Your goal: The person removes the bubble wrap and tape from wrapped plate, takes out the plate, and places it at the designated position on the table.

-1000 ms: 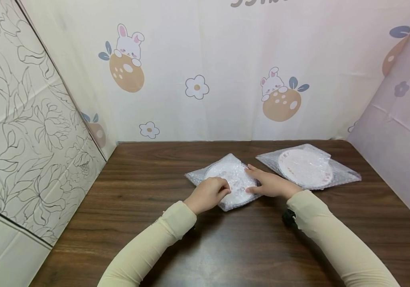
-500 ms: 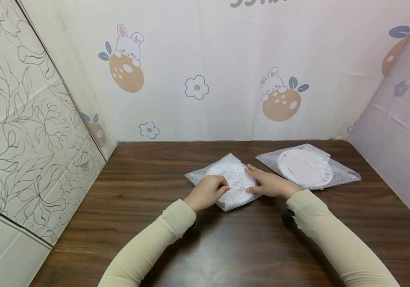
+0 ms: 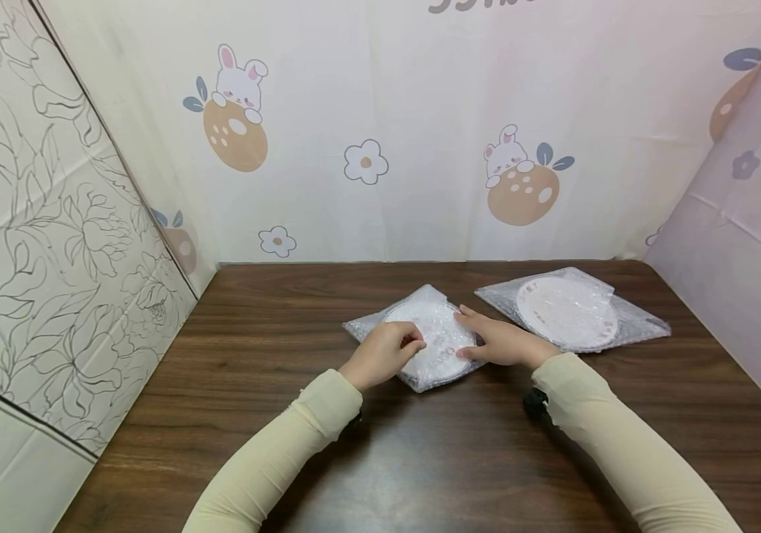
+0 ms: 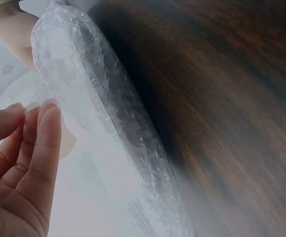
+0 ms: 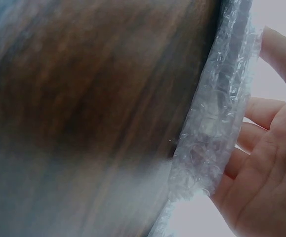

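A round white plate-like item in bubble wrap (image 3: 437, 329) lies on the wooden table in the head view, faint print showing through. Over its left part, my left hand (image 3: 383, 354) has thumb and fingertips drawn together. A bit of clear film (image 4: 32, 105) shows between them in the left wrist view; whether it is tape or wrap is hard to tell. Fingers spread, my right hand (image 3: 507, 343) rests on the package's right side. The right wrist view shows the bubble wrap (image 5: 212, 123) edge along those fingers.
A second bubble-wrapped round item (image 3: 567, 311) lies at the back right, just beyond my right hand. The brown table (image 3: 267, 311) meets a printed curtain (image 3: 414, 215) behind and a flower-patterned panel (image 3: 67, 244) on the left.
My left hand has shifted slightly up and left over the package, fingertips still together. My right hand and both packages have stayed in place.
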The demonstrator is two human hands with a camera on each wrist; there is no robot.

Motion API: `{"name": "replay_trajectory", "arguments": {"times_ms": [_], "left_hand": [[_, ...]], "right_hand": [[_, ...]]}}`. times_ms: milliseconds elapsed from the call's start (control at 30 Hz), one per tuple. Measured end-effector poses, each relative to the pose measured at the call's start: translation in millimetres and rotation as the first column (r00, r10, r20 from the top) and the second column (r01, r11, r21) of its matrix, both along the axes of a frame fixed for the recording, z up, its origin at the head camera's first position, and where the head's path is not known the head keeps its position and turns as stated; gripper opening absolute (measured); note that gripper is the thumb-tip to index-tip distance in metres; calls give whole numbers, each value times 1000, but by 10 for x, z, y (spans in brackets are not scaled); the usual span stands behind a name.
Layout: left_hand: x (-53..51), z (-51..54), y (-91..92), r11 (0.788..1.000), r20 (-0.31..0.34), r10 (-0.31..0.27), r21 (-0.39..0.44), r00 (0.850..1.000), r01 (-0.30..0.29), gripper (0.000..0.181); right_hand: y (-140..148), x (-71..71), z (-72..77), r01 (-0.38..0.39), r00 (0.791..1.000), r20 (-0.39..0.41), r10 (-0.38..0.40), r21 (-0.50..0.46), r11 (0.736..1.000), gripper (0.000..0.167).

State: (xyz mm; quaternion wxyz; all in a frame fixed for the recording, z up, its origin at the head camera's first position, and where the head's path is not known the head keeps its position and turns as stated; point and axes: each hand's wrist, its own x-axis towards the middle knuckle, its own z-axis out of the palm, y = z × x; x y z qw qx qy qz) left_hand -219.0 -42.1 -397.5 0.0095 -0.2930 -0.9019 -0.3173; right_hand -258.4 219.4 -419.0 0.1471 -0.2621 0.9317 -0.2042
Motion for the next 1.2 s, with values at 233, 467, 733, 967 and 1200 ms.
{"name": "replay_trajectory", "arguments": {"times_ms": [233, 467, 733, 967, 1200], "left_hand": [[-5, 14, -4, 1000, -12, 8, 11, 1000, -8, 15], [-14, 23, -8, 1000, -34, 7, 30, 999, -6, 13], [-14, 43, -19, 998, -45, 22, 56, 999, -19, 11], [-37, 41, -29, 994, -26, 48, 105, 999, -45, 11], [-49, 54, -29, 993, -25, 67, 103, 997, -64, 11]], "right_hand": [[-6, 0, 5, 0, 1000, -2, 0, 0, 1000, 85], [-8, 9, 14, -2, 1000, 11, 2, -12, 1000, 85], [-5, 5, 15, -4, 1000, 13, 5, -15, 1000, 85], [-4, 8, 17, -3, 1000, 13, 3, -10, 1000, 85], [-7, 12, 23, -2, 1000, 4, 2, -2, 1000, 84]]}}
